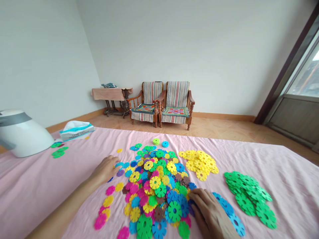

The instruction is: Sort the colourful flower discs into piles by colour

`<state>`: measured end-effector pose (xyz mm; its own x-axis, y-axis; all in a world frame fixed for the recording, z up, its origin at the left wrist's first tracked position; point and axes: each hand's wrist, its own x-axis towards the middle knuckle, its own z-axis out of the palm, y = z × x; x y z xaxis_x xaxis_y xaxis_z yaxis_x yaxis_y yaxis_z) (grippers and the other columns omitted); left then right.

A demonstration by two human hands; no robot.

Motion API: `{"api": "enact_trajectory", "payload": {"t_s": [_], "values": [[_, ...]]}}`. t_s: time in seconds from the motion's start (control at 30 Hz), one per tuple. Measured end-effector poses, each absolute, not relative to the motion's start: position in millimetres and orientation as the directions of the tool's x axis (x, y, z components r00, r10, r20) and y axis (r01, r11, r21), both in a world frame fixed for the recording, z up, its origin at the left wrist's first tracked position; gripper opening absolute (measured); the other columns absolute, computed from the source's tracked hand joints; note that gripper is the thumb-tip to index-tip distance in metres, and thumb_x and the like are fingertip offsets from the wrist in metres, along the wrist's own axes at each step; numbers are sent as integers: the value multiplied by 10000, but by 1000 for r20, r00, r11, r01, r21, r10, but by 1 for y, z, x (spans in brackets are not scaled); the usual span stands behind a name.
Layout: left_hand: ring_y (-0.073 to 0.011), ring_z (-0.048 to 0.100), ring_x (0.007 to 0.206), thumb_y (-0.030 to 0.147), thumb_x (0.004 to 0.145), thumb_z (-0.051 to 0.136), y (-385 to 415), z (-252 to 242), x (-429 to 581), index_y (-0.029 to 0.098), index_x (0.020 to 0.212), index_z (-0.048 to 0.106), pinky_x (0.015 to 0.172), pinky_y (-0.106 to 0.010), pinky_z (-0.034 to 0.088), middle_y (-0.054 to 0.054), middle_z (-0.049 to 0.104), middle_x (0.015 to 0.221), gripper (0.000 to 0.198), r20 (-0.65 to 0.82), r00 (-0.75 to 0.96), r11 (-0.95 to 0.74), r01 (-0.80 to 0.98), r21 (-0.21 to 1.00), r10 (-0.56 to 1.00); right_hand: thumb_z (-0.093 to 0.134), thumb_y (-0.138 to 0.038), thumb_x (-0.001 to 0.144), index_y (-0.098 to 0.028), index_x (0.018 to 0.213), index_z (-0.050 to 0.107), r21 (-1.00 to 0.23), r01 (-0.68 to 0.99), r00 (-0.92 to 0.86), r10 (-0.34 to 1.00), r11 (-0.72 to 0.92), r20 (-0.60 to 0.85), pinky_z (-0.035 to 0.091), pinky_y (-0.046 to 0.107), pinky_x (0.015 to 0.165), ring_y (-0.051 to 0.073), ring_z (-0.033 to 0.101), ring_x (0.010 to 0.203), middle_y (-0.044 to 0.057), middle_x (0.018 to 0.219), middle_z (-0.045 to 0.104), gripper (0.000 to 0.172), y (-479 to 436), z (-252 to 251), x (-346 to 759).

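A mixed pile of plastic snowflake discs (156, 182) in pink, yellow, green, blue, brown and purple lies on the pink cloth. My left hand (107, 167) rests at the pile's left edge, its fingers over light-blue discs (119, 165); they look loosely spread, with nothing seen held. My right hand (211, 210) lies at the pile's right edge, fingers stretched over a dark purple disc (191, 207) and touching it, partly covering it. Right of the mixed pile are a heap of yellow discs (199, 162), a heap of green discs (249, 192) and a row of blue discs (225, 204) beside my right hand.
At the left of the cloth (274, 156) stand a white kettle (27, 136) and a tissue pack (76, 130), with a few green discs (59, 152) close by. Beyond are two wooden armchairs (175, 103), a cloth-covered sewing table (111, 94) and a door (296, 113).
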<state>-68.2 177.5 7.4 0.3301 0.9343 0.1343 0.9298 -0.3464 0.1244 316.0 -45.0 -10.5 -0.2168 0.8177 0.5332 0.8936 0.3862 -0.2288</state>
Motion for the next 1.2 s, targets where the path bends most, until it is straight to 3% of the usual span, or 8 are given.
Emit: {"api": "enact_trajectory", "payload": {"t_s": [0.1, 0.3, 0.63, 0.83, 0.93, 1.07, 1.2], "values": [[-234, 585, 901, 314, 768, 533, 169, 11, -46, 196, 855, 640, 820, -310, 432, -59, 617, 883, 181, 153, 418, -443, 870, 215, 895, 433, -155, 909, -198, 1019, 596, -236, 896, -209, 825, 377, 525, 557, 308, 768, 185, 646, 856, 78, 979, 653, 201, -45, -10, 316], [-213, 581, 897, 284, 719, 577, 150, 23, -16, 197, 1011, 642, 806, -298, 450, -59, 615, 985, 311, 59, 541, -519, 763, 385, 839, 432, -148, 904, -191, 1052, 587, -210, 902, -224, 824, 378, 520, 559, 331, 757, 194, 644, 850, 84, 985, 651, 218, -44, -12, 316], [-200, 579, 859, 211, 651, 548, 145, 34, -13, 202, 948, 652, 763, -276, 452, -45, 598, 944, 315, 13, 556, -522, 772, 361, 831, 433, -159, 903, -188, 1040, 602, -201, 902, -230, 820, 382, 525, 563, 331, 752, 195, 647, 843, 86, 978, 659, 219, -43, -13, 317], [-199, 581, 807, 162, 546, 534, 144, 35, -4, 193, 829, 614, 726, -279, 461, -23, 597, 851, 296, 65, 533, -525, 794, 308, 844, 424, -191, 918, -198, 1035, 618, -202, 897, -219, 791, 394, 571, 562, 311, 742, 187, 648, 827, 83, 964, 663, 226, -43, -12, 317], [-185, 587, 772, 211, 573, 557, 146, 36, 3, 184, 858, 598, 720, -285, 482, -20, 615, 839, 289, 92, 507, -486, 736, 471, 857, 421, -190, 920, -199, 1036, 616, -204, 896, -220, 793, 395, 569, 562, 303, 748, 184, 649, 834, 81, 968, 665, 227, -43, -11, 317], [-189, 608, 868, 322, 665, 593, 155, 45, 17, 165, 970, 588, 819, -320, 498, -51, 638, 944, 343, 133, 563, -459, 490, 742, 815, 423, -172, 915, -190, 1042, 608, -204, 896, -228, 802, 395, 552, 562, 299, 755, 182, 647, 841, 80, 971, 665, 225, -43, -11, 317], [-197, 628, 891, 371, 705, 617, 178, 51, 39, 153, 1018, 567, 808, -339, 515, -81, 652, 998, 385, 172, 590, -428, 326, 843, 789, 440, -177, 909, -201, 1068, 601, -197, 897, -229, 797, 396, 559, 558, 300, 764, 184, 644, 855, 76, 986, 663, 228, -42, -15, 319]]}}
